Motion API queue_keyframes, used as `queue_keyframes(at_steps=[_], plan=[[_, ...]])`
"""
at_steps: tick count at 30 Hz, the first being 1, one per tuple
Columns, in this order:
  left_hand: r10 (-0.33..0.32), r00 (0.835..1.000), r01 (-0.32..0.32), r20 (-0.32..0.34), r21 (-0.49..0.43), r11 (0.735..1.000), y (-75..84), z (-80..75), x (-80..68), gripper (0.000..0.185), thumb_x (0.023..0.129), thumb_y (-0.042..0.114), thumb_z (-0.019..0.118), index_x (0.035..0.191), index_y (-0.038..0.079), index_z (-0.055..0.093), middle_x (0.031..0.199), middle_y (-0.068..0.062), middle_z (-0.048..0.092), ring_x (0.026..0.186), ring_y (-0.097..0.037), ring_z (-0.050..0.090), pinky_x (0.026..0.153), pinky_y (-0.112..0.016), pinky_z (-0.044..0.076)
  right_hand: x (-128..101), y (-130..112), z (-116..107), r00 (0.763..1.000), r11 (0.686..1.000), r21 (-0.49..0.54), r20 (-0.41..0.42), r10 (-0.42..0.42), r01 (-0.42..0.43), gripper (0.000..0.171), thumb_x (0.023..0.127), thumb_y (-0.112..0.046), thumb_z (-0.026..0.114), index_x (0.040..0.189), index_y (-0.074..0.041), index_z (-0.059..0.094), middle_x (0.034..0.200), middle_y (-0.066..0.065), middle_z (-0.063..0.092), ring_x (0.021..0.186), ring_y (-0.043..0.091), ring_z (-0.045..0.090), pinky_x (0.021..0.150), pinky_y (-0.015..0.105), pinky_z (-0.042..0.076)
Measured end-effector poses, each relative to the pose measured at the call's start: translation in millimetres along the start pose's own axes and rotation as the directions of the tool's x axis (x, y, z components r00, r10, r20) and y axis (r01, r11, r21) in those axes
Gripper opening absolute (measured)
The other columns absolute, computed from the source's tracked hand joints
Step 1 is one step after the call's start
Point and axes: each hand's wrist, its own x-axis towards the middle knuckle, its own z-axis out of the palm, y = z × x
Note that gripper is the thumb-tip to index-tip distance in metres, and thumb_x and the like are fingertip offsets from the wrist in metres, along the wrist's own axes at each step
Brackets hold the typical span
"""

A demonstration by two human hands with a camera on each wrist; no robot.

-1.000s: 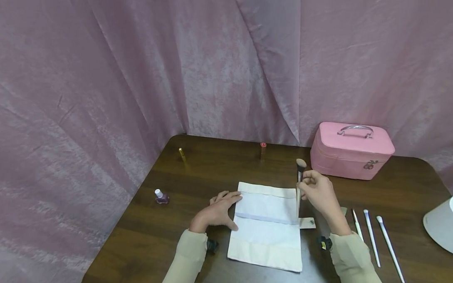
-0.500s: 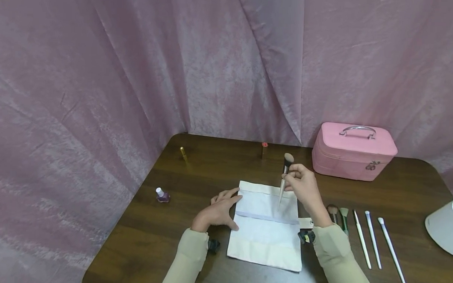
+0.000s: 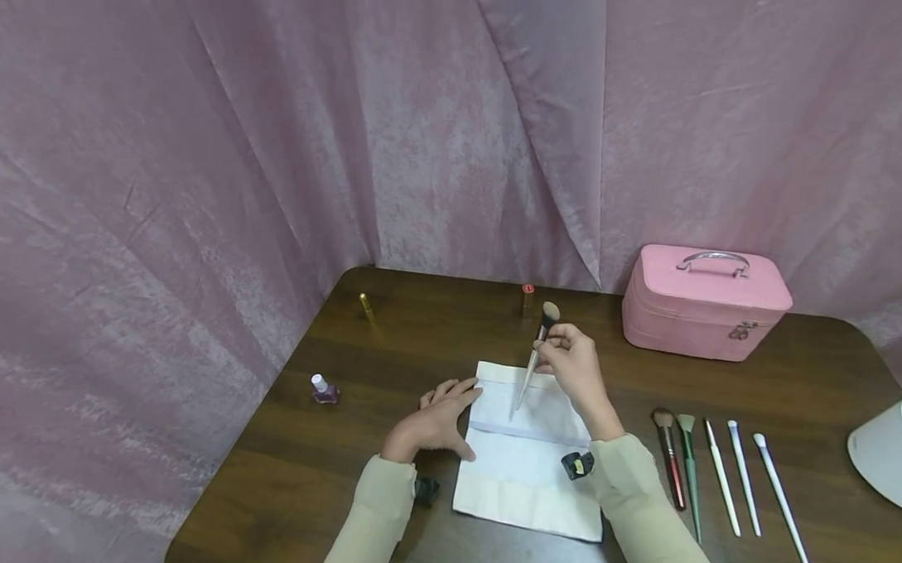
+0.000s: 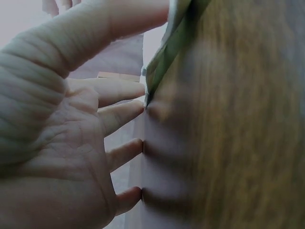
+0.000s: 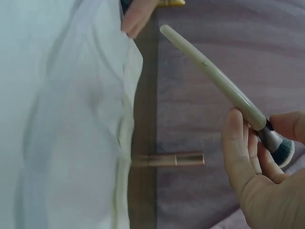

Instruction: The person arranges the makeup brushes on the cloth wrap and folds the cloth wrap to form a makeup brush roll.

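A makeup brush (image 3: 531, 368) with a pale handle and dark-based bristles is pinched near its ferrule by my right hand (image 3: 576, 370), bristles up. Its handle end points down over the upper part of a white fabric brush case (image 3: 521, 498), which lies unfolded with a pale band across it. In the right wrist view the brush handle (image 5: 214, 78) stands apart from the fabric. My left hand (image 3: 435, 420) rests at the case's left edge, fingers spread; the left wrist view shows its thumb and fingertips touching the fabric edge and tabletop.
Several makeup brushes lie in a row on the right, including a red-handled brush (image 3: 671, 463) and a green brush (image 3: 689, 468). A pink case (image 3: 704, 307), a lipstick (image 3: 526, 301), a gold tube (image 3: 366, 304), nail polish (image 3: 324, 391) and a white lamp-like object (image 3: 881, 454) stand around.
My right hand has carried the brush leftward, from the case's right edge to above its upper middle. The red-handled and green brushes have come into full view. The left hand stays put.
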Motion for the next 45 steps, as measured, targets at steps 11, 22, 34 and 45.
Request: queue_keyframes(at_steps=[11,22,34,45], plan=[[-0.006,1.0,0.006,-0.009,0.0,1.0,1.1,-2.6,0.9,0.1,0.073,0.025,0.093,0.156,0.01,0.04,0.166,-0.005,0.023,0.151,-0.036,0.015,0.114,-0.065,0.013,0.6,11.8,31.9,0.997,0.997,0.044,-0.048,0.06,-0.058,0.02,0.094,0.008,0.057,0.113,0.013,0.054,0.099,0.021,0.065,0.075,0.013,0.066,0.072,0.035,0.059],[-0.011,1.0,0.011,-0.015,-0.023,1.0,-0.1,-1.4,2.4,0.094,0.077,0.014,0.088,0.157,0.011,0.039,0.166,-0.004,0.023,0.151,-0.034,0.014,0.115,-0.063,0.012,-1.4,29.6,44.3,0.999,0.998,-0.037,-0.027,0.045,-0.046,0.022,0.093,0.004,0.06,0.114,0.012,0.055,0.1,0.027,0.068,0.082,0.029,0.071,0.068,0.032,0.059],[-0.008,1.0,0.007,-0.006,-0.044,0.999,-1.6,-1.5,-0.4,0.092,0.078,0.015,0.088,0.156,0.01,0.039,0.166,-0.005,0.023,0.152,-0.034,0.013,0.116,-0.062,0.012,-7.3,34.4,55.3,0.996,0.986,-0.144,0.01,0.086,-0.084,0.023,0.091,0.002,0.06,0.111,0.011,0.057,0.092,0.022,0.069,0.067,0.025,0.07,0.063,0.036,0.06],[0.016,1.0,-0.016,-0.011,-0.04,0.999,-4.0,-2.6,-1.1,0.091,0.08,0.016,0.087,0.156,0.01,0.039,0.166,-0.006,0.022,0.152,-0.035,0.013,0.114,-0.064,0.013,-9.8,37.0,61.4,0.987,0.939,-0.314,0.026,0.16,-0.144,0.025,0.089,-0.003,0.063,0.11,0.01,0.061,0.079,0.013,0.071,0.052,0.013,0.063,0.053,0.024,0.05]])
